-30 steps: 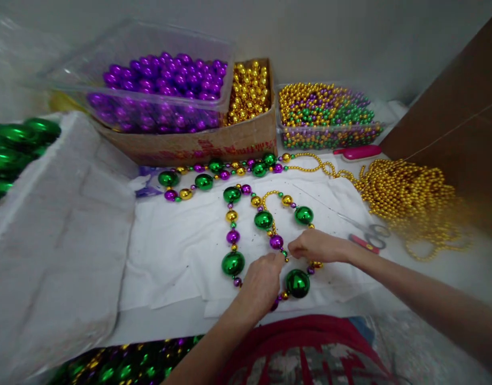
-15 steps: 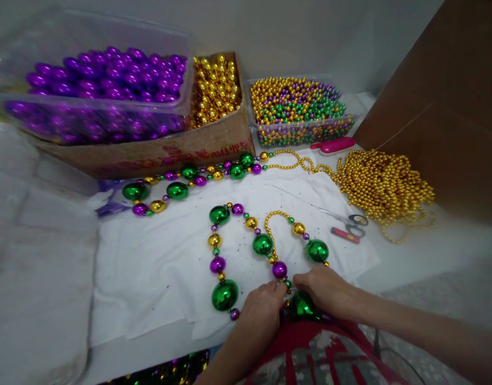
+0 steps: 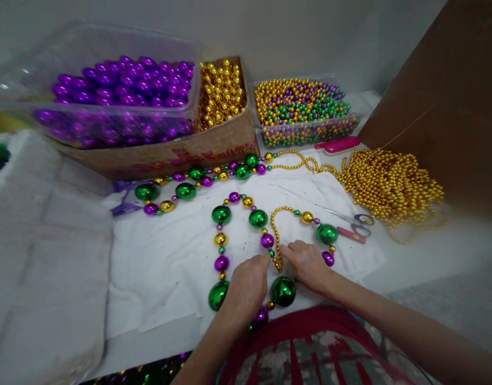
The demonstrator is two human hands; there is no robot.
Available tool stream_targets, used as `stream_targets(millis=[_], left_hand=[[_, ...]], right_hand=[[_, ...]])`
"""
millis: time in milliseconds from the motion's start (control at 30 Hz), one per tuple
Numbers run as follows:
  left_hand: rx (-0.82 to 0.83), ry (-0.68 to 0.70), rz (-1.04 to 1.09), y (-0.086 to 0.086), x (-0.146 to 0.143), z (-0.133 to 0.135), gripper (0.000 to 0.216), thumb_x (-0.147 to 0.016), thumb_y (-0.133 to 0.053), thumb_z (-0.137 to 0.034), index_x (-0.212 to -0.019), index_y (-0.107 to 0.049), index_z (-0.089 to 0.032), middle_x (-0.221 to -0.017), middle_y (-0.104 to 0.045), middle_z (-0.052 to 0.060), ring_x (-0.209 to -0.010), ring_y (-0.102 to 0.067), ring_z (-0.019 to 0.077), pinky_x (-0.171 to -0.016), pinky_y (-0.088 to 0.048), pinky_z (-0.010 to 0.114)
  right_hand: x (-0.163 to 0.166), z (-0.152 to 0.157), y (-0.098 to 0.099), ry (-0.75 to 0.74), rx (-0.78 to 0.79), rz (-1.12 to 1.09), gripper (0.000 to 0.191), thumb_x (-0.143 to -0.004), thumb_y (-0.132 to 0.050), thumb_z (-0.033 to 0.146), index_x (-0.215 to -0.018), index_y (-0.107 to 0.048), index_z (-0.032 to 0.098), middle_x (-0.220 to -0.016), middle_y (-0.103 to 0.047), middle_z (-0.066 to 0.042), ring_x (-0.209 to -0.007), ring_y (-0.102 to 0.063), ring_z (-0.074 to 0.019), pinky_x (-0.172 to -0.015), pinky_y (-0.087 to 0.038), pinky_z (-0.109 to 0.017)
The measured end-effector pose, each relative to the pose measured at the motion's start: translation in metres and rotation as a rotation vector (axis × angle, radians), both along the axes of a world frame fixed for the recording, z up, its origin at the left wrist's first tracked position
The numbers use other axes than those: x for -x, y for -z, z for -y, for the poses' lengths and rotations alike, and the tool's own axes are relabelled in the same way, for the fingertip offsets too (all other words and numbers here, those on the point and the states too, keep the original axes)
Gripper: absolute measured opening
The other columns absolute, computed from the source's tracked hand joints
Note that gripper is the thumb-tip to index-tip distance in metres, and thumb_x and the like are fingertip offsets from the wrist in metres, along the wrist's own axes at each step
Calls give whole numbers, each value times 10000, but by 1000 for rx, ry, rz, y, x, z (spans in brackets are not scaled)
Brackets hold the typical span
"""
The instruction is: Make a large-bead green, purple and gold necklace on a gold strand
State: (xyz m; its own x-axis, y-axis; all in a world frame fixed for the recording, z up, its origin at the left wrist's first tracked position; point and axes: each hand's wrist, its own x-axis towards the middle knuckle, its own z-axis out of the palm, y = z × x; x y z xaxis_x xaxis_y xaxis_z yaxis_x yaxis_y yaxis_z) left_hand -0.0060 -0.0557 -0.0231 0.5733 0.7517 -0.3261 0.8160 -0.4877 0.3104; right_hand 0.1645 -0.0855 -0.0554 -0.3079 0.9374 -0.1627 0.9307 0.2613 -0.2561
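Note:
A bead necklace (image 3: 222,263) of large green, purple and gold beads lies in a winding line on the white cloth (image 3: 161,278). My left hand (image 3: 248,280) is closed, its fingertips pinching the necklace beside a small green bead below a purple one. Close by on the right, my right hand (image 3: 308,264) is pinched shut at the strand, next to a loop of small gold beads (image 3: 276,230). What exactly lies between the fingertips is too small to make out. A large green bead (image 3: 283,291) rests between my wrists, near my shirt.
Behind stand a clear bin of purple beads (image 3: 125,85), a cardboard box (image 3: 225,141) with gold beads and a bin of mixed small beads (image 3: 306,104). A second necklace (image 3: 185,191) lies along the box. Scissors (image 3: 362,224) and a gold bead pile (image 3: 394,184) are at right.
Both hands have moved up and away from my body, pulling the necklace strand with them. The large green bead between my wrists now shows more fully. The view has shifted slightly.

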Motion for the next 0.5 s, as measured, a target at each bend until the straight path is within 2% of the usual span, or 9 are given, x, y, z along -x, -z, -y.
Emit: stream_targets(millis=[133, 267, 367, 500], left_hand=[[-38, 36, 45, -4, 10, -7, 240, -908, -289, -141, -860, -521, -177, -809, -641, 66, -771, -613, 208, -675, -412, 297], [12, 134, 142, 5, 25, -3, 258, -926, -276, -175, -830, -515, -182, -768, -630, 46, -747, -603, 193, -669, -407, 289], [33, 201, 220, 9, 32, -8, 261, -927, -279, -184, -822, -518, -185, -766, -627, 36, -747, -592, 180, -675, -407, 276], [17, 180, 264, 10, 30, -25, 263, -929, -292, -213, -821, -531, -187, -773, -620, 38, -750, -583, 180, -688, -404, 274]], right_hand=[[-4, -2, -7, -50, -68, -18, 188, -886, -422, 112, -965, -570, 197, -813, -610, -52, -802, -512, -201, -587, -275, -296], [-2, 10, -9, -62, -91, -33, 139, -850, -481, 112, -897, -575, 202, -753, -608, -17, -733, -513, -175, -576, -250, -299], [1, 11, -9, -27, -90, -51, 134, -830, -500, 111, -885, -579, 204, -729, -612, -8, -708, -521, -169, -558, -226, -298], [2, 2, -7, 71, -93, -87, 183, -870, -437, 120, -947, -587, 193, -762, -632, -39, -720, -536, -181, -557, -212, -290]])
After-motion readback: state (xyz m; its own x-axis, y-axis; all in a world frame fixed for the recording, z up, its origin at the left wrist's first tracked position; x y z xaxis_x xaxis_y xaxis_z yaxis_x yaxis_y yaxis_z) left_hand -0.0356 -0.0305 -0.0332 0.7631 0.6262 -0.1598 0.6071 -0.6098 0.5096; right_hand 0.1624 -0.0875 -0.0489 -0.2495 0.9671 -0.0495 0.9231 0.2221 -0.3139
